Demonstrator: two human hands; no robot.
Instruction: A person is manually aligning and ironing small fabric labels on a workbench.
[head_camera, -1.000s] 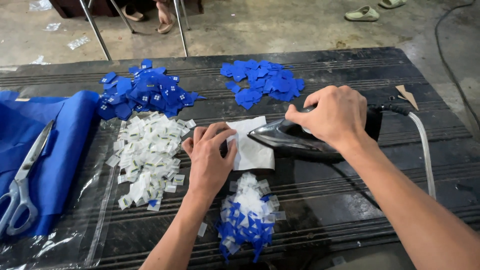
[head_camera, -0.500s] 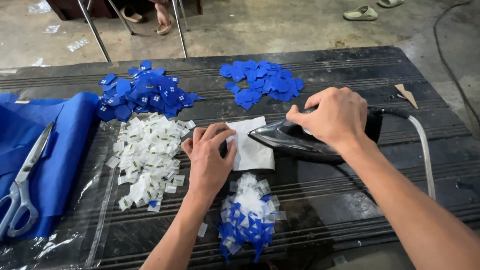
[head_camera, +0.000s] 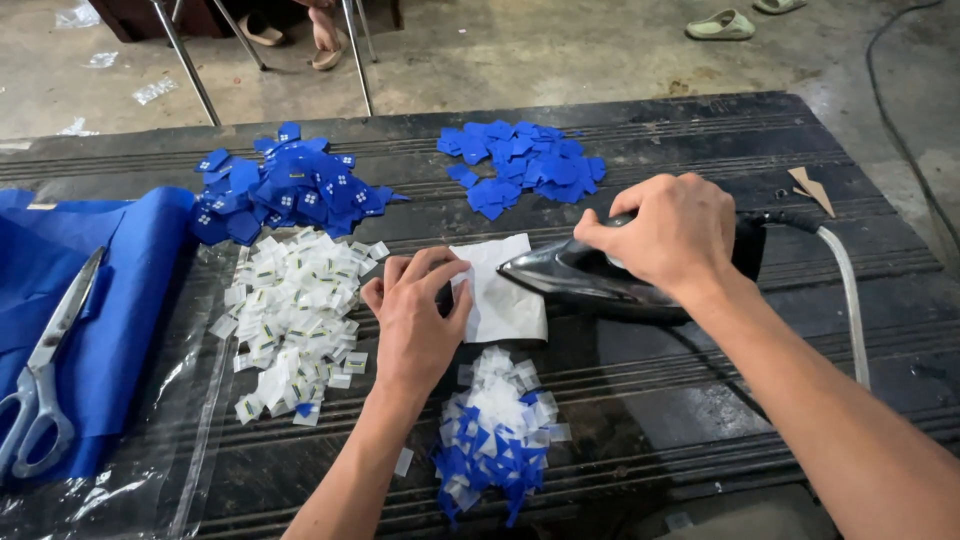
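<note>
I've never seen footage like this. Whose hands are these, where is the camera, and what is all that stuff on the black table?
There is no machine here: a person wears a camera on the head, so you look down along their own two arms. The right hand grips the handle of a dark clothes iron, whose tip rests on a white cloth square. The left hand lies flat on that square's left edge, holding it down. Around them on the black table lie heaps of small pieces: a white pile, a blue pile with white marks, a plain blue pile, and a mixed blue and white pile nearest the person. At far left, scissors rest on folded blue fabric.
</note>
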